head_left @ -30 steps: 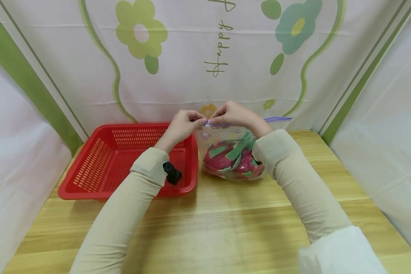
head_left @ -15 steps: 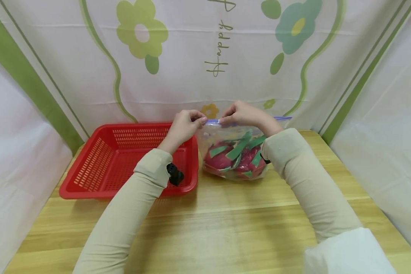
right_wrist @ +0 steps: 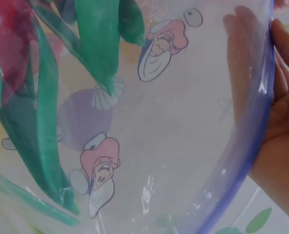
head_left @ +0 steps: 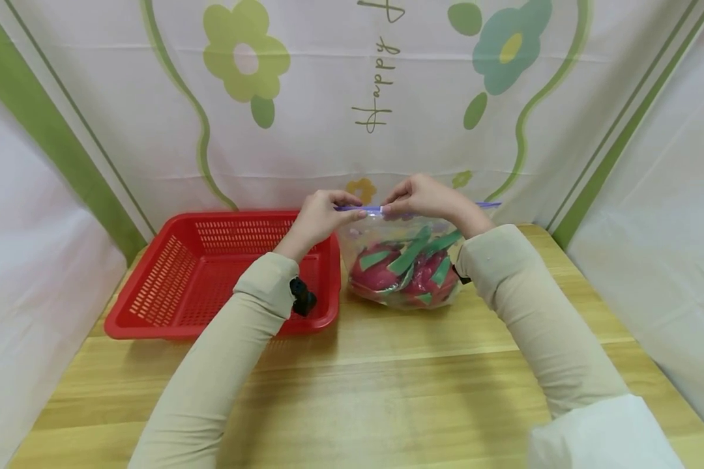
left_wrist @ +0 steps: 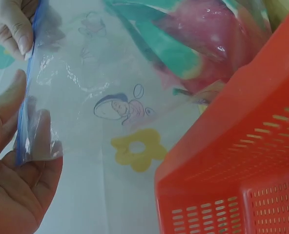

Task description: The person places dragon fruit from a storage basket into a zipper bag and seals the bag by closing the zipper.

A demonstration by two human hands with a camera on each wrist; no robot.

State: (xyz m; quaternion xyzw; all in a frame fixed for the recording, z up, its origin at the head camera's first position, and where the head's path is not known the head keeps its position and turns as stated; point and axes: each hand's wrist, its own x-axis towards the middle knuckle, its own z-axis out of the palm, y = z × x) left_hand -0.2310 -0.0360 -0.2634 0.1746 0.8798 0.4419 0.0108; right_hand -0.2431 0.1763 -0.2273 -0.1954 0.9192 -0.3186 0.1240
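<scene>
A clear zip bag (head_left: 387,234) with a purple zip strip (left_wrist: 26,97) and small cartoon prints stands upright on the table. Inside are dragon fruits (head_left: 381,270), pink-red with long green scales. At the bag's top left corner is my left hand (head_left: 319,218); its thumb and fingers lie parted on either side of the strip, some fingers showing through the plastic in the left wrist view. My right hand (head_left: 428,198) pinches the small white slider (head_left: 382,209) on the strip, a little right of the left hand. Part of the strip is hidden behind the right hand.
A red plastic basket (head_left: 152,277) with slotted walls stands left of the bag, its right rim close beside it and under my left wrist. Behind is a white cloth (head_left: 322,117) with printed flowers. Wooden tabletop (head_left: 352,391) extends in front.
The right hand has moved to the right along the strip with the slider. The left thumb and fingers have parted at the corner, where they pinched the strip before. Bag and basket have stayed put.
</scene>
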